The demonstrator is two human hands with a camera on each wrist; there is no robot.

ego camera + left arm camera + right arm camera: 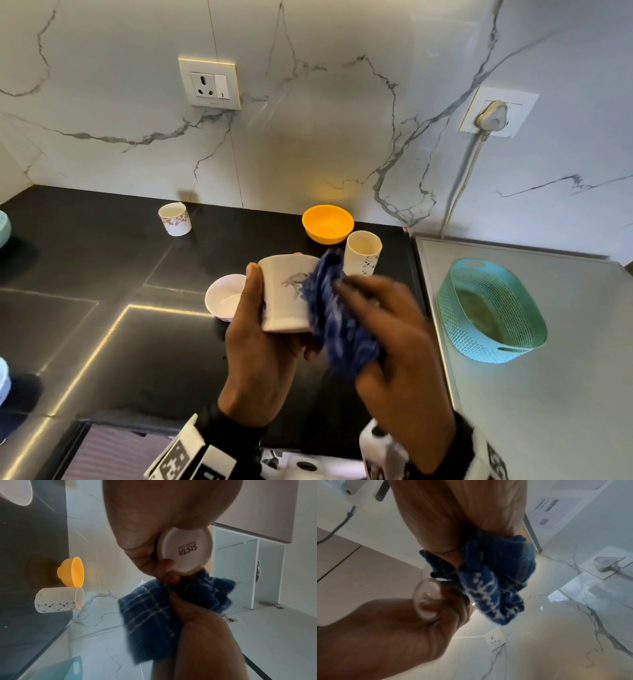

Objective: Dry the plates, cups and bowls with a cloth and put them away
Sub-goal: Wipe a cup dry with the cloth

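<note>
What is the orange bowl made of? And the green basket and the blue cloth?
The orange bowl looks like smooth plastic: bright, even colour that glows a little in the light. The green basket is probably moulded plastic too, with perforated mesh-like walls and cut-out handles. The blue cloth seems to be soft woven fabric; its fuzzy, crumpled folds show pale checked lines.

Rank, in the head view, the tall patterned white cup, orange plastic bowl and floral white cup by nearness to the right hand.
From the right hand, which grips the blue cloth:
1. Tall patterned white cup, just beyond it.
2. Orange plastic bowl, behind that, near the wall.
3. Floral white cup, far left on the black counter.
</note>
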